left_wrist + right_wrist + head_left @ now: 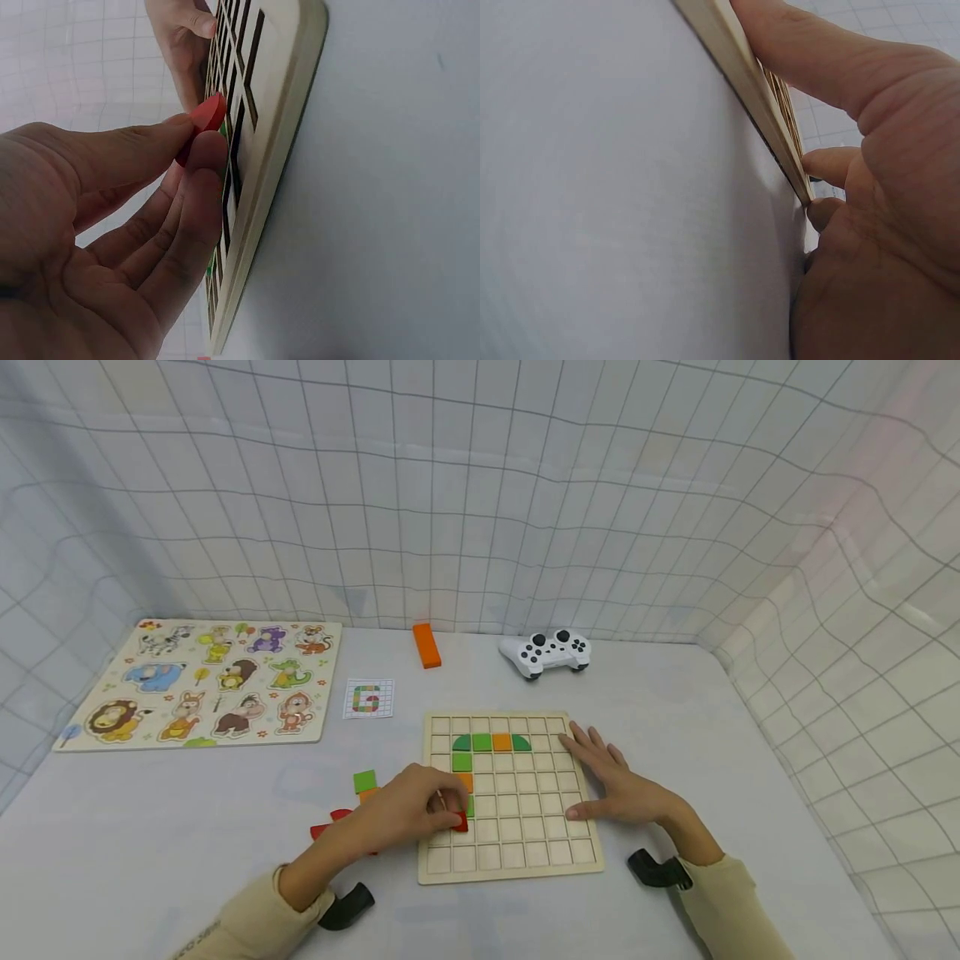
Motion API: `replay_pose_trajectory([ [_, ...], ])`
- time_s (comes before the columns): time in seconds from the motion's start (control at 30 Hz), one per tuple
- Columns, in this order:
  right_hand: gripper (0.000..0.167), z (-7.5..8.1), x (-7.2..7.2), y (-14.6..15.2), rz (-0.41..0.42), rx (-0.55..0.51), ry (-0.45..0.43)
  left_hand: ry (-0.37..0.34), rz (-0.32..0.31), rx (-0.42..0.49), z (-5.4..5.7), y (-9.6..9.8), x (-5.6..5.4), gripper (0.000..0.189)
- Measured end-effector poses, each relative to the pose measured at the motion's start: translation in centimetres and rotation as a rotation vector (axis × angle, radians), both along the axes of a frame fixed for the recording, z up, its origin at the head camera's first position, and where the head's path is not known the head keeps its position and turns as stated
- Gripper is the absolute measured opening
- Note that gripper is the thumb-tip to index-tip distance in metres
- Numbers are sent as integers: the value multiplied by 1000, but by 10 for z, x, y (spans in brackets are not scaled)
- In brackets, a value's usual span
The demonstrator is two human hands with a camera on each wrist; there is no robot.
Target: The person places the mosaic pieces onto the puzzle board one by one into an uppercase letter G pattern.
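Note:
My left hand (pixel 405 807) pinches a red tile with a curved edge (pixel 208 114) between thumb and fingers, over the lower left of a wooden grid board (pixel 516 877). Along the board's upper row lie a green square (pixel 482 742), an orange square (pixel 502 742) and dark green rounded corner tiles (pixel 521 743) at both ends. Below the left corner run more green and orange squares (pixel 462 762), partly hidden by my left fingers. My right hand (pixel 626 789) rests at the board's right edge, fingers spread and fairly straight, the thumb touching the rim.
Loose green (pixel 364 781), orange and red tiles (pixel 320 832) lie left of the board, partly behind my left arm. Farther back are a pattern card (pixel 368 698), an orange block (pixel 427 646), a white game controller (pixel 551 653) and an animal puzzle board (pixel 206 685).

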State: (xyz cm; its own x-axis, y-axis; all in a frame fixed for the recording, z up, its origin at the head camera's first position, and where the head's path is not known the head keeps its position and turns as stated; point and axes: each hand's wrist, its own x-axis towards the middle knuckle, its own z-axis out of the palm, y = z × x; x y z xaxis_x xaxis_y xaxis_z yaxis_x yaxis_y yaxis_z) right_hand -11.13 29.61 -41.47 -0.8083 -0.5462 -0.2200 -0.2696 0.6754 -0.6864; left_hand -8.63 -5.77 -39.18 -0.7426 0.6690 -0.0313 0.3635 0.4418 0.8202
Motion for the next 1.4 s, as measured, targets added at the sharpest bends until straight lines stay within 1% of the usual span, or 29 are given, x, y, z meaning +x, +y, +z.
replay_pose_trajectory([
  [0.17, 108, 0, 0, 0, -1, 2, 1, 20, -17, -17, -2, 6, 3, 8],
  [0.4, 108, 0, 0, -1, -2, 4, -4, 50, -8, -46, 1, 11, 7, 8],
  [0.57, 108, 1, 0, -1, -3, 6, 1, 112, 3, -84, 2, 14, 8, 9],
  [0.67, 108, 1, 0, -1, -1, 3, 3, 135, 14, -102, 2, 15, 9, 9],
  [0.9, 108, -1, 0, 0, -1, -4, 3, 145, 45, -146, 3, 17, 13, 7],
  [1.07, 108, -1, 0, 0, 2, -3, 4, 165, 35, -166, 4, 17, 14, 3],
  [1.2, 109, 0, 0, 0, 3, 1, 5, 186, 19, -183, 4, 16, 14, 7],
  [1.4, 108, 1, 1, -1, 0, 2, 1, 169, 39, -218, 5, 17, 15, 10],
])
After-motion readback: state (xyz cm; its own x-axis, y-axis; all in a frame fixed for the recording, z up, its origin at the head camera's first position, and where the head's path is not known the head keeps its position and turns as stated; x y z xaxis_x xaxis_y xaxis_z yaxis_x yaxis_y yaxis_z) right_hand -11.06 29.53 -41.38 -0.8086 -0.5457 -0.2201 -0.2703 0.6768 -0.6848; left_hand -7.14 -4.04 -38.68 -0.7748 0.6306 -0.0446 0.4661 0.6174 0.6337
